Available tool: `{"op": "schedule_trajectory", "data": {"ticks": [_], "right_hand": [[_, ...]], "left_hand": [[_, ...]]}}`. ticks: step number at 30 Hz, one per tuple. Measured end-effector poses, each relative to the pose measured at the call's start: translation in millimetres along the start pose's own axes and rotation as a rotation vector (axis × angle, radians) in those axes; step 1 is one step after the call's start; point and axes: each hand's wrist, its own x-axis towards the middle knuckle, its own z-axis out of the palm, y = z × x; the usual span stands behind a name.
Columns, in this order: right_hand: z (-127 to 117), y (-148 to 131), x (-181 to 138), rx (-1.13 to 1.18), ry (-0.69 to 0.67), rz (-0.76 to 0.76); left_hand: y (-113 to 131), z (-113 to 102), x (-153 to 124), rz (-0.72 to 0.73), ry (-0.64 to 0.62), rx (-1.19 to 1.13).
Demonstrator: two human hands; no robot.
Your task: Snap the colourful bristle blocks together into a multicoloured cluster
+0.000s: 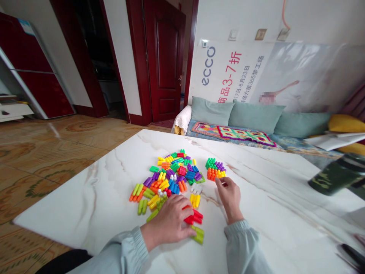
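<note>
Colourful plastic building blocks shaped like joined tubes lie in a loose pile (173,179) on the white marble-patterned table (114,182). My left hand (172,219) rests low at the pile's near edge, thumb and fingers apart. Its fingertips reach over a red block (196,217), and the thumb touches a lime green block (199,234). Right of the pile stands a tight group of upright blocks: green (211,163), purple (220,166), orange (211,174) and yellow (221,174). My right hand (229,196) has its curled fingertips at the yellow block; its grip is partly hidden.
A camouflage-patterned cup (338,173) is at the table's right side, and a dark object (352,255) lies near the right front edge. Behind the table is a sofa with green cushions (256,118). A dark red door (168,61) and a red fridge (31,76) stand farther back.
</note>
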Motion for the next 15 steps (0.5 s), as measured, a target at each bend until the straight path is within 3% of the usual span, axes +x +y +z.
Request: {"op": "schedule_trajectory", "data": {"ticks": [3,6,11,15], "right_hand": [[-2,-16,-7,0.317,-0.393,-0.252],[-2,-25,-13,0.445,-0.741,-0.449],[5,-23,-18,0.396,-0.782,-0.482],[6,-23,-16,0.465,-0.679,-0.409]], "left_hand": [[-1,1,1,-0.033,-0.005,0.054],[-4,1,1,-0.056,-0.018,0.103],[-6,0,1,-0.059,0.012,0.092],[-9,-1,1,-0.054,0.085,0.056]]}}
